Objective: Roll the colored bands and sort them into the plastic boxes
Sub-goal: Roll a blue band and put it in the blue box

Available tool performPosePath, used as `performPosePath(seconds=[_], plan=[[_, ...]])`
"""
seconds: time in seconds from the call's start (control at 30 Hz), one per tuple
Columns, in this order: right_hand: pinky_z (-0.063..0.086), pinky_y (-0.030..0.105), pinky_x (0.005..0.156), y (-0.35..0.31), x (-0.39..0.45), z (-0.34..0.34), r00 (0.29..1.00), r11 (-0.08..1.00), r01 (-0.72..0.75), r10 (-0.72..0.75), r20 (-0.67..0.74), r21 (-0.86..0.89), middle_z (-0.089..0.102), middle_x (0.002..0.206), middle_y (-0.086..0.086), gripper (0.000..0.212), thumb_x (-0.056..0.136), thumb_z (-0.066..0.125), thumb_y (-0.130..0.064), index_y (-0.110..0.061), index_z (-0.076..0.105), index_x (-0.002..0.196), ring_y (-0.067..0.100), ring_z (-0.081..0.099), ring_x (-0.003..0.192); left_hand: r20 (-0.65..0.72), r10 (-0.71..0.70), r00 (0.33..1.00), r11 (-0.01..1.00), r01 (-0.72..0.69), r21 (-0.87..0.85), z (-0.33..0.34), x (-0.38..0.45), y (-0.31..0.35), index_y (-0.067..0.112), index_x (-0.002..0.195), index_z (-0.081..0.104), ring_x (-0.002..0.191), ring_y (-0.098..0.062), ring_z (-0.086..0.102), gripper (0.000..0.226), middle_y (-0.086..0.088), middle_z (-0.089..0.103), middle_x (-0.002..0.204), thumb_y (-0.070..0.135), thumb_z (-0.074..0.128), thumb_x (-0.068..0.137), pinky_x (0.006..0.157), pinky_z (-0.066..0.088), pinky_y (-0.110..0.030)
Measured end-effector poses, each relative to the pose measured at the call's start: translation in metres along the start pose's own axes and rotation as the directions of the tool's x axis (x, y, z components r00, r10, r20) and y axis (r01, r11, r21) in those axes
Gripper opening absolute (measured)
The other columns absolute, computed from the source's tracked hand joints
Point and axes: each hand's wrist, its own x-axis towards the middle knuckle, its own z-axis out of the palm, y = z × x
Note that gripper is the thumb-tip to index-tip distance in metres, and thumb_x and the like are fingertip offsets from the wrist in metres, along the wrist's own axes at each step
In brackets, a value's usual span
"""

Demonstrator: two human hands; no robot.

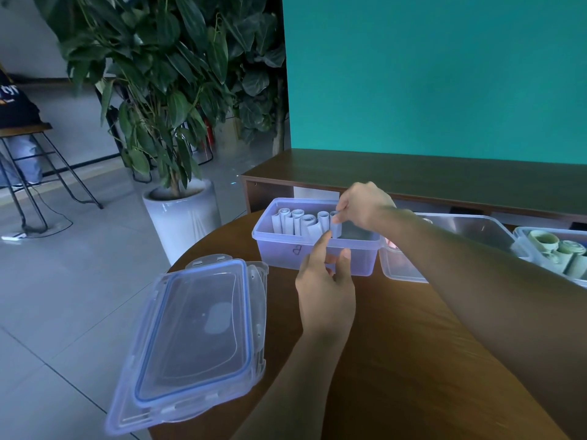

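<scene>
Rolls (298,222) upright in left box (317,258), right hand (365,204) grip pinching one (335,228), left hand (327,284) grip relaxed, empty.

potted plant (165,90) in white pot (182,217), stool (35,160), teal wall (444,74).

Round brown table (413,360) under three plastic boxes (317,255) and stacked lids (193,341)

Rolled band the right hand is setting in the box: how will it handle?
The rolled band looks thin and soft, so it probably squashes under a pinch by the right hand. Its loose tail suggests it may unroll. Upright beside the other rolls, it likely tips without their support.
</scene>
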Motion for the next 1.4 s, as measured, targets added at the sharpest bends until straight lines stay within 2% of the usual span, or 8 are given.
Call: performPosePath(seconds=[0.23, 0.53, 0.7, 0.93, 1.07, 1.17, 1.3, 1.4], plan=[[0.055, 0.036, 0.084, -0.004, 0.001, -0.003, 0.999, 0.997, 0.029, -0.025, 0.049, -0.077, 0.073, 0.104, 0.008, 0.030, 0.087, 0.077, -0.037, -0.014, 0.076, 0.107, 0.028, 0.067, 0.094, 0.011, 0.020, 1.000, 1.000, -0.020, -0.015, 0.000, 0.000, 0.000, 0.035, 0.148, 0.043, 0.110, -0.009, 0.059, 0.051, 0.009, 0.060, 0.128, 0.045, 0.053, 0.100, 0.082, 0.048, -0.013], [0.056, 0.037, 0.082, -0.005, 0.002, -0.002, 0.997, 0.999, 0.036, -0.034, 0.069, -0.022, 0.071, 0.094, 0.011, 0.033, 0.085, 0.079, -0.038, -0.008, 0.075, 0.099, 0.027, 0.066, 0.086, 0.008, 0.027, 1.000, 0.999, -0.027, -0.029, 0.000, 0.000, 0.001, 0.035, 0.149, 0.042, 0.117, -0.012, 0.057, 0.053, 0.008, 0.058, 0.133, 0.044, 0.055, 0.099, 0.092, 0.053, -0.024], [0.058, 0.041, 0.087, -0.004, 0.001, -0.005, 0.994, 0.998, 0.059, -0.056, 0.089, -0.028, 0.071, 0.094, 0.010, 0.039, 0.083, 0.079, -0.042, -0.007, 0.076, 0.099, 0.026, 0.067, 0.086, 0.012, 0.029, 0.999, 0.999, -0.029, -0.042, 0.000, 0.000, 0.002, 0.035, 0.149, 0.042, 0.118, -0.011, 0.057, 0.053, 0.009, 0.057, 0.134, 0.044, 0.056, 0.098, 0.088, 0.050, -0.018], [0.048, 0.034, 0.071, -0.004, -0.002, -0.014, 0.992, 0.995, 0.081, -0.076, 0.100, -0.049, 0.062, 0.077, 0.007, 0.031, 0.082, 0.082, -0.037, -0.012, 0.066, 0.071, 0.026, 0.059, 0.078, 0.006, 0.032, 0.999, 0.997, -0.032, -0.063, 0.000, -0.001, 0.002, 0.035, 0.149, 0.042, 0.119, -0.009, 0.056, 0.054, 0.009, 0.057, 0.135, 0.044, 0.057, 0.097, 0.086, 0.047, -0.015], [0.055, 0.042, 0.094, -0.001, -0.001, -0.016, 0.992, 0.996, 0.086, -0.085, 0.097, -0.007, 0.071, 0.106, 0.013, 0.037, 0.081, 0.084, -0.028, -0.004, 0.074, 0.107, 0.031, 0.067, 0.098, 0.010, 0.038, 0.999, 0.998, -0.038, -0.060, 0.000, -0.001, 0.001, 0.033, 0.149, 0.042, 0.119, -0.008, 0.055, 0.055, 0.009, 0.057, 0.136, 0.044, 0.057, 0.097, 0.082, 0.043, -0.009], [0.053, 0.042, 0.098, 0.004, 0.002, -0.016, 0.992, 0.996, 0.085, -0.085, 0.096, 0.008, 0.071, 0.111, 0.014, 0.041, 0.080, 0.085, -0.022, -0.004, 0.072, 0.114, 0.031, 0.067, 0.101, 0.010, 0.043, 0.999, 0.997, -0.042, -0.064, 0.000, -0.001, -0.001, 0.034, 0.148, 0.042, 0.120, -0.007, 0.055, 0.054, 0.009, 0.056, 0.137, 0.045, 0.057, 0.097, 0.080, 0.043, -0.005], [0.053, 0.041, 0.100, 0.010, 0.004, -0.014, 0.989, 0.996, 0.088, -0.090, 0.118, 0.023, 0.071, 0.114, 0.015, 0.042, 0.080, 0.085, -0.014, -0.004, 0.071, 0.118, 0.030, 0.068, 0.103, 0.004, 0.052, 0.999, 0.997, -0.051, -0.062, 0.002, -0.001, -0.003, 0.034, 0.149, 0.041, 0.123, -0.010, 0.056, 0.057, 0.009, 0.056, 0.138, 0.046, 0.058, 0.097, 0.093, 0.054, -0.024], [0.054, 0.038, 0.100, 0.010, 0.004, -0.012, 0.987, 0.992, 0.114, -0.119, 0.110, 0.051, 0.073, 0.113, 0.011, 0.037, 0.082, 0.083, -0.011, -0.007, 0.072, 0.117, 0.026, 0.069, 0.101, 0.008, 0.052, 0.999, 0.997, -0.052, -0.065, 0.002, -0.001, -0.002, 0.035, 0.149, 0.041, 0.123, -0.010, 0.055, 0.057, 0.010, 0.056, 0.138, 0.047, 0.058, 0.097, 0.094, 0.055, -0.026]])
